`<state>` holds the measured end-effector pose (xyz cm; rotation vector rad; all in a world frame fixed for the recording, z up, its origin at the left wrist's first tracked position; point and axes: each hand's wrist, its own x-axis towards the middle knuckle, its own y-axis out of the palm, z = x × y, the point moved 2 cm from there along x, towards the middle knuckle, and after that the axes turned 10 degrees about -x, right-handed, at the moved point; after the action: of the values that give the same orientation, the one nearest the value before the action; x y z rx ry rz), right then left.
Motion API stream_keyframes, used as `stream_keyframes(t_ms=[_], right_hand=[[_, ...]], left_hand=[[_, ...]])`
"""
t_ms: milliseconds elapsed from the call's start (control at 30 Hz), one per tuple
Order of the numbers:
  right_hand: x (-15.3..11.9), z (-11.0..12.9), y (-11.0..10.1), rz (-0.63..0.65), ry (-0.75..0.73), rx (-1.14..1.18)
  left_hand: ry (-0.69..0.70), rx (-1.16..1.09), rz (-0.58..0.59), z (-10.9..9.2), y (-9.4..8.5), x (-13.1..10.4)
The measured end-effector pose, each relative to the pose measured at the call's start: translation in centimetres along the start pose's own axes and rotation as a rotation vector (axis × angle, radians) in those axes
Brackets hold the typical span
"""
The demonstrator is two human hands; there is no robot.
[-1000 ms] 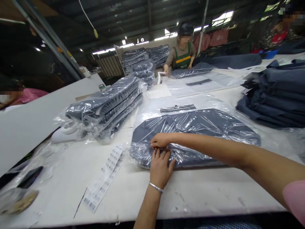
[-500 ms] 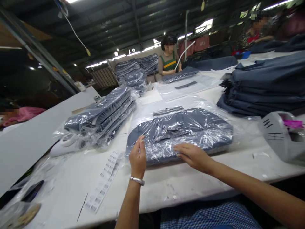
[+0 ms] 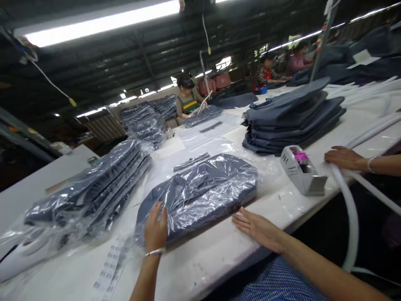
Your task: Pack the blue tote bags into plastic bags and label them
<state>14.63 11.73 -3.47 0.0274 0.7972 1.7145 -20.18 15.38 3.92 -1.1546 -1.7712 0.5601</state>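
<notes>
A dark blue-grey fabric item in a clear plastic bag (image 3: 206, 188) lies flat on the white table (image 3: 200, 267) in front of me. My left hand (image 3: 156, 228) rests against the bag's left end, fingers stretched and a little apart, gripping nothing. At the bag's near right edge is my right hand (image 3: 258, 228), flat with its fingers out; whether it touches the plastic or just the table I cannot tell. Beyond the bag lies a narrow dark strip in clear plastic (image 3: 191, 162). A sheet of barcode labels (image 3: 108, 267) is left of my left hand.
Bagged dark items (image 3: 94, 188) are stacked at left. At right stand a tape dispenser (image 3: 302, 171) and a pile of dark fabric pieces (image 3: 288, 119). Another person's hand (image 3: 344, 159) is on white tubing (image 3: 347, 200) at the far right. A co-worker (image 3: 187, 100) handles plastic across the table.
My view has swung right, bringing another person's hand and white tubing into sight. My right hand has moved from the bag's top to its near right edge. The left stays at the left end.
</notes>
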Motion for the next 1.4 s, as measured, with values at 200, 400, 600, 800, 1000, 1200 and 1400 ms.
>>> stream_keyframes(t_ms=[200,400,600,800,1000,1200,1400], right_hand=[[3.8,0.2,3.3,-0.148,-0.042,0.179],[3.9,0.6,5.4,-0.03,-0.332,0.291],[6.6,1.6,5.5,-0.02,-0.175,0.374],[7.4,5.7,8.4,0.076,-0.208,0.409],[1.0,15.0,15.3,0.638,-0.598,0.192],[1.2,22.7,14.4,-0.29,-1.229,-0.571],[4.0,24.6,11.5,-0.355,-0.999,-1.435]], left_hand=[[0.44,0.047,0.304,-9.2,6.1,-4.5],[0.402,0.154,0.103,-10.2,8.7,-3.2],[0.348,0.205,0.16,-11.2,6.8,-0.1],[0.333,0.229,0.054,-15.2,3.4,-1.7],[0.008,0.044,-0.376,-19.5,-9.0,0.2],[-0.312,-0.929,-0.704,-18.1,-14.9,-1.2],[-0.592,-1.153,-0.711,-15.8,-8.5,-7.5]])
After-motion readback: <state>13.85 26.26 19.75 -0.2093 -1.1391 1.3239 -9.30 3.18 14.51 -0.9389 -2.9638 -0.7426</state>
